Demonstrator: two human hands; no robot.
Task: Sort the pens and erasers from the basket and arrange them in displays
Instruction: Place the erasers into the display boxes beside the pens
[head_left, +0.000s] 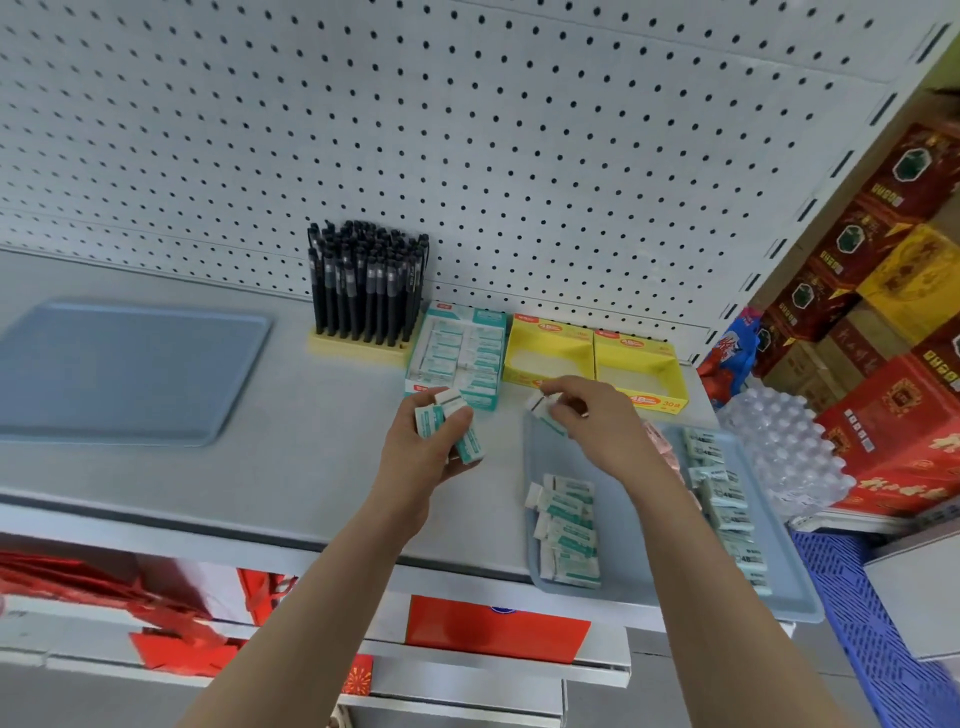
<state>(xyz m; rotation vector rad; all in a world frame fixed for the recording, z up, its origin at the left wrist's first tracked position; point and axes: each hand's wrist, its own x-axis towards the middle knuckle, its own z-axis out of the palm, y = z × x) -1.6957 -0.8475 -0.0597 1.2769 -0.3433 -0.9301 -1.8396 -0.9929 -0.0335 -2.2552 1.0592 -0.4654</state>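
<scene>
Left hand curls its fingers round several erasers; right hand fingers seemingly pinch one eraser above the tray.

Both hands hold erasers above the shelf.

I read "4B" and "30" on the front lip of the right yellow display box. "4B" is also printed on erasers along the tray's right side. Other print is too blurred to read.
</scene>
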